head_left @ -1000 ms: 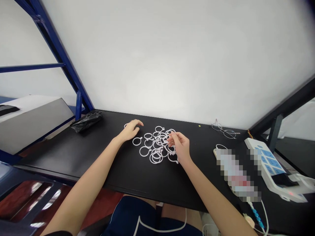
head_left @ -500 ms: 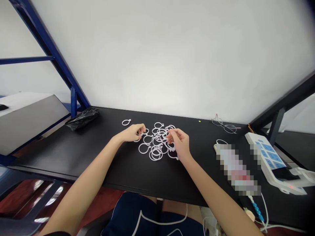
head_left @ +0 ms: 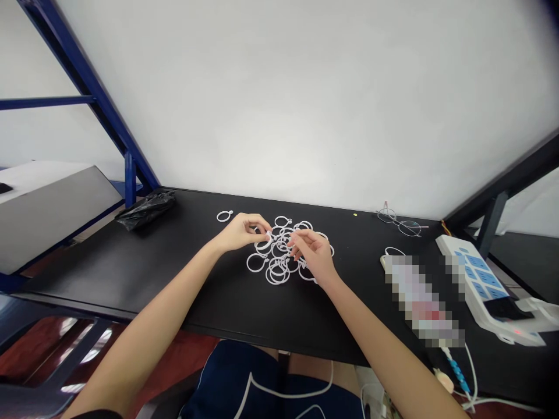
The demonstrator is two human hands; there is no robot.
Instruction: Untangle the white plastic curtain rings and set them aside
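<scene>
- why is the left hand (head_left: pixel 243 232) pinching one white ring (head_left: pixel 269 234)?
- it's thin; a pinch likely suits, over the heaped rings (head_left: pixel 279 263) on the counter (head_left: pixel 218 299). curled right hand (head_left: pixel 316 254)? can't tell its grip.

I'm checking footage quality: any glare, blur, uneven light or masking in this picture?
Head view: white streaks of glare on the red floor at lower left; head view: the wall brightest near its middle; head view: pixelation across part of the power strip; head view: white rings show no obvious blur.
</scene>
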